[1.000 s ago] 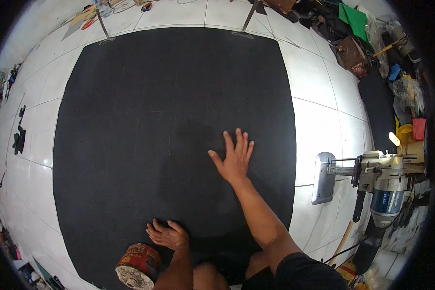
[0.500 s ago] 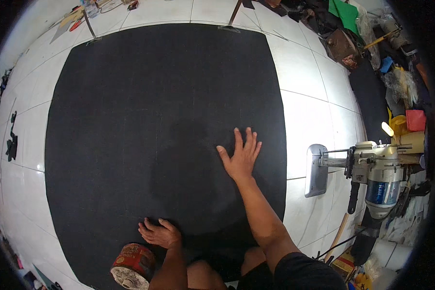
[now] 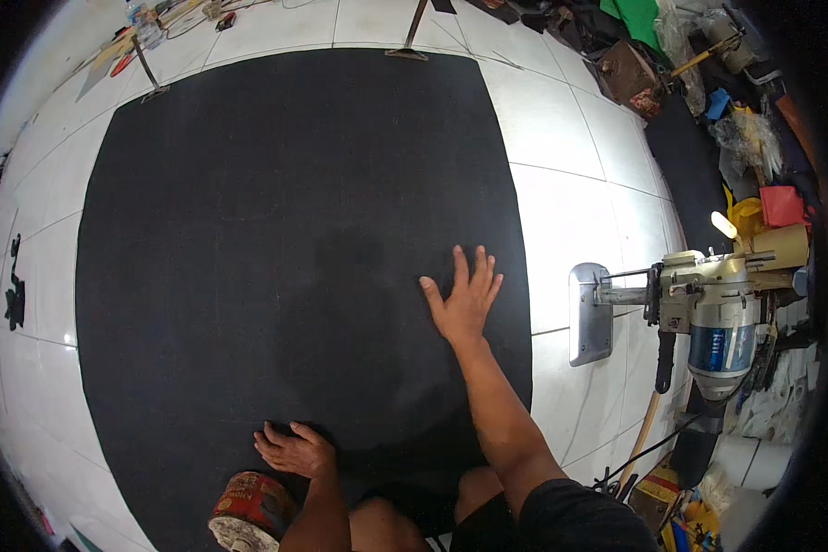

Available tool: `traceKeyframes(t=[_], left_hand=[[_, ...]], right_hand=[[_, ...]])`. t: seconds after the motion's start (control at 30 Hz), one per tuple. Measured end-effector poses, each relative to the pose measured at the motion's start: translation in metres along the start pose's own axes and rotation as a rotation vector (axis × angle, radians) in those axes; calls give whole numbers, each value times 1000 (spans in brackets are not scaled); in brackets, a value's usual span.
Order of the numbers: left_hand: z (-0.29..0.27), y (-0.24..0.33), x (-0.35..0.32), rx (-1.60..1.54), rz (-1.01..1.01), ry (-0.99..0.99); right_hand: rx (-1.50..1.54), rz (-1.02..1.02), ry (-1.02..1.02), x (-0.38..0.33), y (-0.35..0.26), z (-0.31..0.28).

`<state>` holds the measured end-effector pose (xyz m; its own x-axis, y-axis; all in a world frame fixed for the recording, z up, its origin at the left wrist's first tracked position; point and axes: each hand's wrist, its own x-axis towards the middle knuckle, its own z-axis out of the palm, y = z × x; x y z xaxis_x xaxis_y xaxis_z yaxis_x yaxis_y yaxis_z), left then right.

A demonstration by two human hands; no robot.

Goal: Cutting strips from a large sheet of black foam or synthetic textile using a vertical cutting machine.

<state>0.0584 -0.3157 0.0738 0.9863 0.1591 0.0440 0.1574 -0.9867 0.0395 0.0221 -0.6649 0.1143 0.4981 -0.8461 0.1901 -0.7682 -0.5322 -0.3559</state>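
Observation:
A large sheet of black cloth (image 3: 193, 230) lies flat over the white floor in front of me. My right hand (image 3: 463, 308) rests palm down on its right part, fingers spread and nothing in them. Nearer to me, my left hand (image 3: 296, 451) lies low on the cloth with its fingers loosely bent and apart, also holding nothing. Just left of that wrist stands a worn red can (image 3: 251, 509) with a whitish crusted end, on the cloth's near edge and partly behind my forearm.
Two metal bars with flat feet stand at the far edge, one at the left corner (image 3: 154, 94), another farther right (image 3: 407, 54). An electric cloth-cutting machine (image 3: 716, 322) on a grey base plate (image 3: 591, 315) stands to the right. Piled clutter (image 3: 754, 138) lines the right side.
The view has shifted slightly, so most things sit a little farther left. My right hand has slid a little to the right over the cloth; the left hand stays about where it was.

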Motion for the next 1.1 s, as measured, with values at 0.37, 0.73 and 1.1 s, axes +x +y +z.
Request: traceKeyframes(t=[0.37, 0.73, 1.1], left_hand=[[-1, 1, 0, -5, -31, -36], [8, -1, -2, 41, 5, 27], [-3, 5, -3, 37, -25, -9]], right_hand=[[-89, 35, -136, -1, 18, -5], [-116, 95, -7, 2, 51, -5], [-50, 90, 53, 1, 52, -8]])
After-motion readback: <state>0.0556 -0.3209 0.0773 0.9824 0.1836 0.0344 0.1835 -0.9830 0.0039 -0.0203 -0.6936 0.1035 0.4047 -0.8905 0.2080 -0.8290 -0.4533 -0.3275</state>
